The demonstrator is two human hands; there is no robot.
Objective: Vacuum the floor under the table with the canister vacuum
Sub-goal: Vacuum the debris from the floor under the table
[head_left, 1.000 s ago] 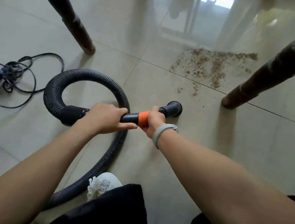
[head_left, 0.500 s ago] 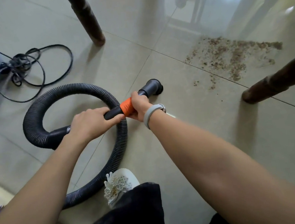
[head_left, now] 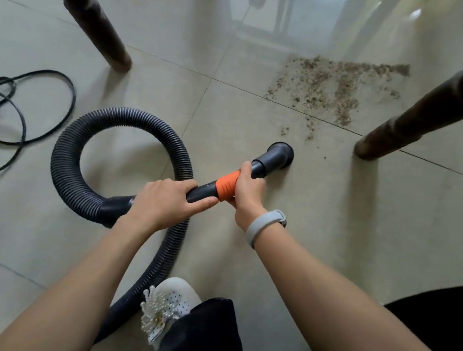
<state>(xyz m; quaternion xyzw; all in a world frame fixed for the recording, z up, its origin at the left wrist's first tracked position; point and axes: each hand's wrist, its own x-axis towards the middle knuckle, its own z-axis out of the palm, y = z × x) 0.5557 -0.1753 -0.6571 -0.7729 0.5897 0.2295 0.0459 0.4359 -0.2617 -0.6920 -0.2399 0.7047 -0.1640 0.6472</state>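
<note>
I hold the vacuum wand [head_left: 227, 185] with both hands, low over the tiled floor [head_left: 325, 223]. My left hand [head_left: 161, 201] wraps the dark grip near where the ribbed hose [head_left: 66, 171] joins it, fingers curled over the top and thumb stretched along the near side. My right hand [head_left: 246, 188] closes round the orange collar [head_left: 226, 186] further forward, fingers tucked under where I cannot see them. The round nozzle [head_left: 280, 155] sits at or just above the tile, near the closest crumbs but short of the main debris patch [head_left: 337, 89], which lies between the two dark table legs [head_left: 414, 118].

The wand looks like stiff, light plastic, so it should steer easily from these two holds. The orange collar looks ribbed, which I judge gives a surer hold than the smooth black tube. The hose is the awkward part: springy and looped in a full coil behind my left hand, it will likely tug back and twist the wand as I reach forward. The power cord [head_left: 21, 120] lies tangled well off to the left. The tile looks glossy, so the nozzle should glide.
</note>
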